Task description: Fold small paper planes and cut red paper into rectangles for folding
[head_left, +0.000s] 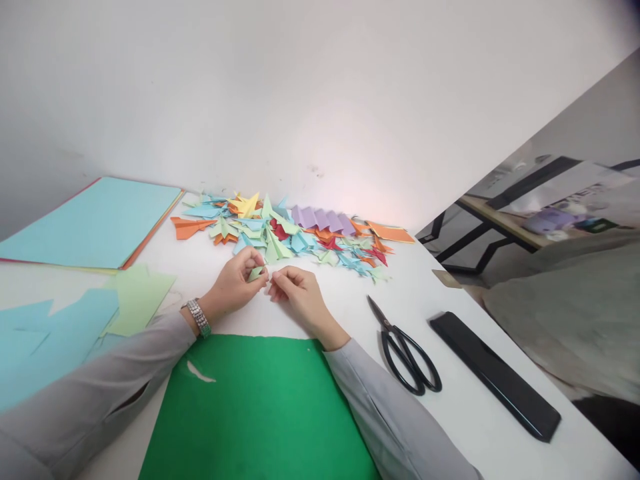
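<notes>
My left hand [241, 281], with a metal-band watch [199, 317] on its wrist, pinches a small light green folded paper [257, 273] between thumb and fingers. Just beside it, fingertips close to the paper, my right hand [300, 297] is closed with thumb against forefinger; whether anything is in that pinch is too small to tell. Both hands hover over the white table, beyond the top edge of a green sheet [265, 407]. Behind them lies a heap of small folded papers [275, 247] in several colours, some shaped like paper planes.
Black-handled scissors [407, 357] and a long black case [495, 373] lie to the right. A stack of large coloured sheets [100, 220] is at the back left. Nearer are light green paper [143, 297] and cut blue paper [65, 347]. The white wall [300, 100] bounds the table's back.
</notes>
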### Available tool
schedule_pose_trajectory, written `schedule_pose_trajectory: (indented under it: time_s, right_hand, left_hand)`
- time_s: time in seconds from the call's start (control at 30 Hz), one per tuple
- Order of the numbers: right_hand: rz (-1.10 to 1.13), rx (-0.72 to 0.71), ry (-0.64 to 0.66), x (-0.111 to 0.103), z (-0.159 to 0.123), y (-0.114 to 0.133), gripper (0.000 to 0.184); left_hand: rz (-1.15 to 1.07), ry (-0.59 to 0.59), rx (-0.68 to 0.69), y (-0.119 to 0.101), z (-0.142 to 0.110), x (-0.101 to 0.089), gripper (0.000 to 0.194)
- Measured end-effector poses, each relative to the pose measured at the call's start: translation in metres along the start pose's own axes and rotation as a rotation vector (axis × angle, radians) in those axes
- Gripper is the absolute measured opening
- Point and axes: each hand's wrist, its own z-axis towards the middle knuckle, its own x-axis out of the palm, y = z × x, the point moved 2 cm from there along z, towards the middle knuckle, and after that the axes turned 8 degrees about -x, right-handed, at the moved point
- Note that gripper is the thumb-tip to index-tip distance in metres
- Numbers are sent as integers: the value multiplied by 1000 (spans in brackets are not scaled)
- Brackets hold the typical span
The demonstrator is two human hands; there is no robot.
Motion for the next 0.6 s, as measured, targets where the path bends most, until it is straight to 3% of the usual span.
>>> schedule_pose_trajectory:
  time_s: [0.3,0.6]
  right_hand:
    - [2,2,-2,0,1,-5,22]
    - [-22,-26,-82,2,2,-11,16]
  left_hand:
    - [60,-9,8,-1,0,-2,20]
    - [62,-19,-7,4,2,-3,21]
